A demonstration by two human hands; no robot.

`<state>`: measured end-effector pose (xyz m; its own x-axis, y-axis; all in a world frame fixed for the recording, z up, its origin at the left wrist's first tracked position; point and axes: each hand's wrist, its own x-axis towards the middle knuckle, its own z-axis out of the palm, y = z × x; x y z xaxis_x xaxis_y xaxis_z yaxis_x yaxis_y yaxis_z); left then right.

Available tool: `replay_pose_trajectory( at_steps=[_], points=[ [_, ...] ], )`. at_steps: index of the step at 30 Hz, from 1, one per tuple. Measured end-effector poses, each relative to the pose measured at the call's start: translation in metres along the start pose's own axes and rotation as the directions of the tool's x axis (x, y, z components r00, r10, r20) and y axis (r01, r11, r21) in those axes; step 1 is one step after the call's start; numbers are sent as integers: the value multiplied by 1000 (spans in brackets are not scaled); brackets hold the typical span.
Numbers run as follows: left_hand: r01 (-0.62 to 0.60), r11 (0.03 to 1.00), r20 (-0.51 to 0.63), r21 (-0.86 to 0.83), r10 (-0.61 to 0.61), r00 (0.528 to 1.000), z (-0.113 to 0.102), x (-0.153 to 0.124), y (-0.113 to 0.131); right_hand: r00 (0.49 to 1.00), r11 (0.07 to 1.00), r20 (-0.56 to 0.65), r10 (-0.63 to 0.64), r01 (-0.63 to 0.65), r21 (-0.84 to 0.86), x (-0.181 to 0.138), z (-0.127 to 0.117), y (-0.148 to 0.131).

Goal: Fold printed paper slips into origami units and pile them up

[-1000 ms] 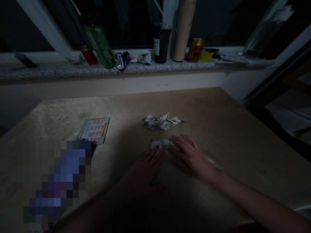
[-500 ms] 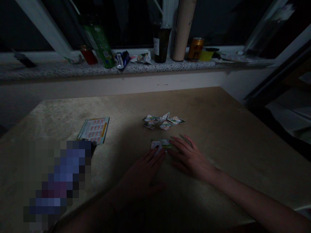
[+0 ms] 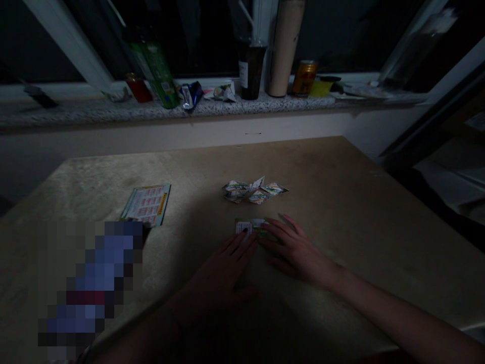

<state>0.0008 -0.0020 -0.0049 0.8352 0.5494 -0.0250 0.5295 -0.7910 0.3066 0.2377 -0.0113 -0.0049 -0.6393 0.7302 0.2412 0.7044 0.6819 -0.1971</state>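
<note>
Nearest: my left fingers [image 3: 244, 245] lie flat and fairly close together, thumb out to the side, tips resting on the near edge of a small printed paper strip [image 3: 253, 224]. They pin rather than pinch; nothing is gripped. My right fingers [image 3: 278, 230] are loosely spread and slightly bent, tips over the strip's right end. Nothing is grasped there either; too dim to tell how firmly they touch. The strip lies flat on the surface [image 3: 341, 202], just ahead of my left tips, its right end under my right ones.

Step in hand, as I judge it: holding and smoothing the strip flat. The next move seems to call for steady left tips as an anchor and light, even pressure from the right, its edges kept lined up.

Just beyond my fingers: a cluster of pointed folded paper pieces [image 3: 259, 195], pale and printed, near the strip but apart from it. Left of my fingers, well apart: a blurred-out blue item [image 3: 102, 270], and past it a printed sheet [image 3: 147, 202].

Farthest, beyond the surface: a speckled sill [image 3: 212, 108]. On it, ahead and leftward, a green bottle [image 3: 159, 76]; about straight ahead, a dark cup [image 3: 250, 76]; ahead and rightward, an orange can [image 3: 305, 78].
</note>
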Motion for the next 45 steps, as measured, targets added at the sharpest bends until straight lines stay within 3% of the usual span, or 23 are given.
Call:
replay_pose_trajectory(
  at_steps=[16, 28, 39, 45],
  points=[
    [-14, 986, -10, 168, 16, 1000, -6, 2, 0, 999, 999, 10, 35, -36, 21, 0, 1, 5],
    [-126, 992, 35, 24, 125, 992, -2, 2, 2, 997, 991, -12, 71, -69, 113, 2, 4, 5],
    [-171, 984, -35, -53, 170, 985, 0, 2, 4, 997, 988, 33, 67, -71, 140, 4, 7, -5],
    [-124, 991, -140, 48, 130, 982, -3, 3, 3, 999, 996, -33, -16, 19, 83, 3, 8, -11]
  ],
)
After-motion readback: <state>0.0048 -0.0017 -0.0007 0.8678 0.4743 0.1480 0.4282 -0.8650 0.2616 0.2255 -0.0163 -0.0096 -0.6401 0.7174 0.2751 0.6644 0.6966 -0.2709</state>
